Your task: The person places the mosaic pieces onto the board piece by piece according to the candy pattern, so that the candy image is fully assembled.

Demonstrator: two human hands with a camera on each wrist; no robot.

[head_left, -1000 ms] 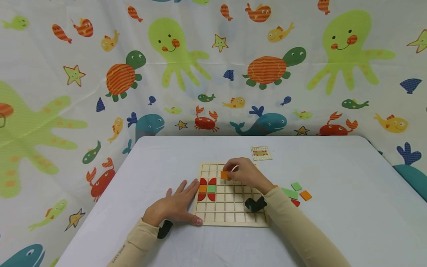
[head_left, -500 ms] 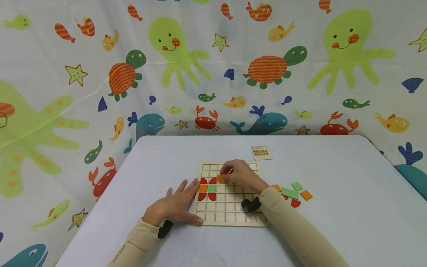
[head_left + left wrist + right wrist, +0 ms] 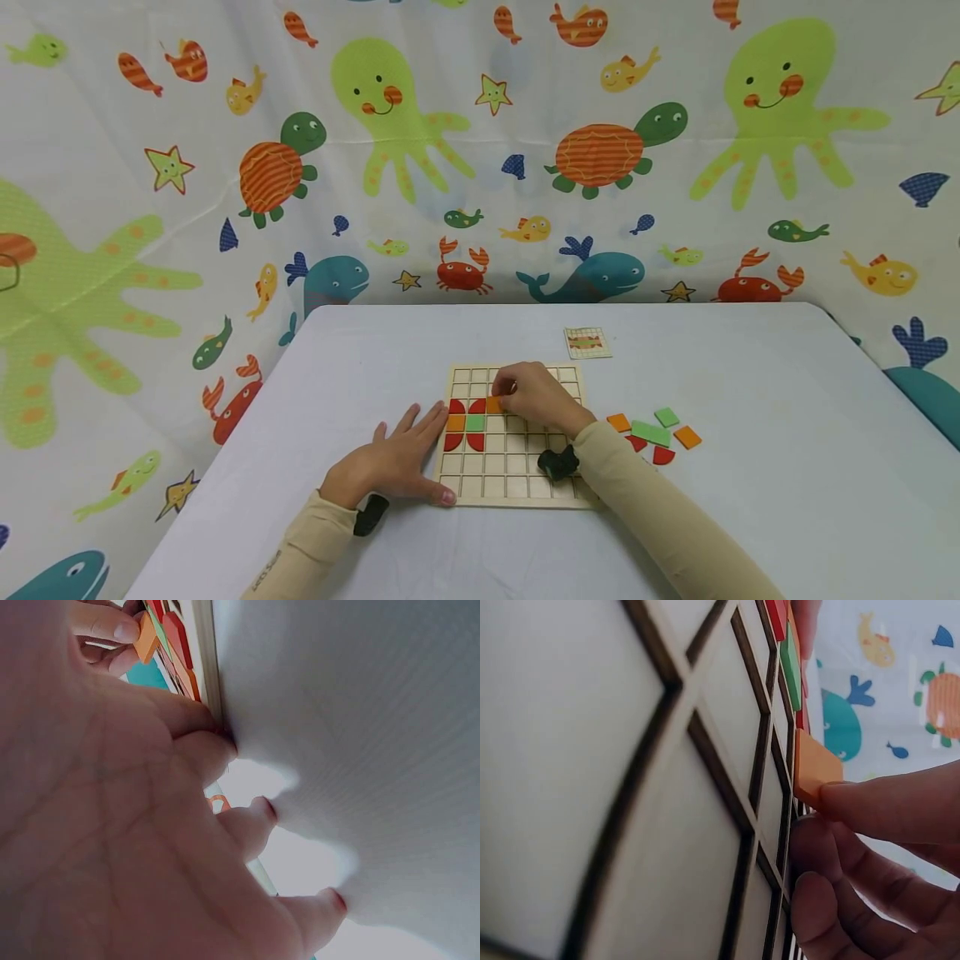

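Note:
My right hand pinches an orange square tile between thumb and finger, close over the wooden grid board. In the right wrist view the tile stands tilted at the grid, beside the laid pieces. Left of it on the board, an orange square and a green square sit side by side, with red quarter-round pieces above and below them. My left hand rests with spread fingers along the board's left edge, its thumb at the lower left corner.
Right of the board lie loose pieces: a green rectangle, a green square, orange squares and red quarter-rounds. A small pattern card lies behind the board on the white table. A printed cloth hangs behind.
My right hand has moved slightly left and nearer to me, bringing the orange tile down beside the upper red pieces. The left hand stays in place.

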